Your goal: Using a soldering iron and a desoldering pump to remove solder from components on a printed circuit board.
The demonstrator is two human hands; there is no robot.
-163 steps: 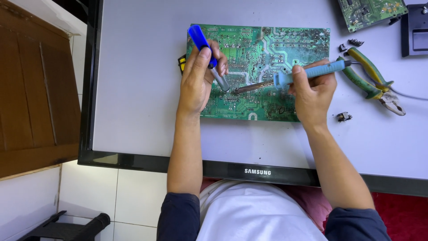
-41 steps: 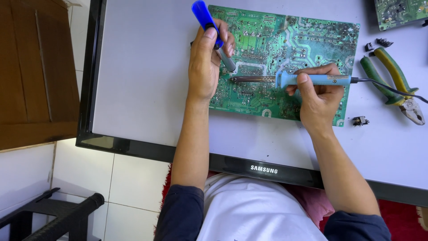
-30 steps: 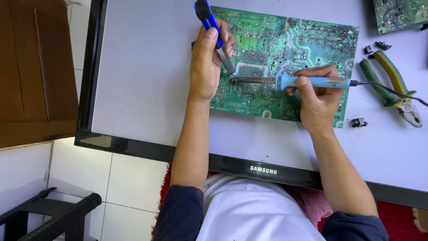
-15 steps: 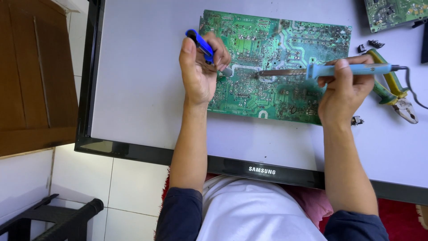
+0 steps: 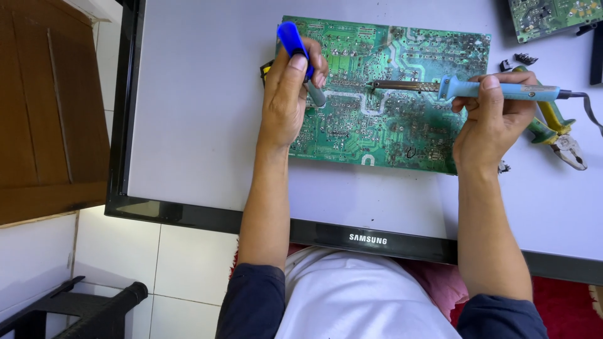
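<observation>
White floor tiles [image 5: 125, 263] with thin grout lines showed at the lower left, beside a brown wooden panel [image 5: 44, 107] with a smooth, matte grain. Over them lay the largest thing in view — a flat television panel [image 5: 201, 125] serving as the bench, its back a pale, even grey and its frame a glossy black band. On that smooth surface rested a rectangular green circuit board [image 5: 383, 119], solder side up, its face crowded with fine pale traces and dull silvery solder dots. A second green board [image 5: 553, 14] sat partly out of view at the top right corner, well apart from the first.

The left hand [image 5: 286, 100] was closed around a desoldering pump [image 5: 300, 59], whose bright blue plastic plunger end stood above the fingers while its grey tip slanted down onto the board. The right hand [image 5: 493, 122] was wrapped around the light blue handle of a soldering iron [image 5: 465, 88]; the dark, slim metal shaft lay nearly level over the board, its tip near the middle — close to the pump's tip but apart from it. A dark cord ran off the handle to the right.

Just beyond the right hand lay pliers [image 5: 559, 129] with green and yellow grips and steel jaws, and above them small black finned parts [image 5: 518, 61].
</observation>
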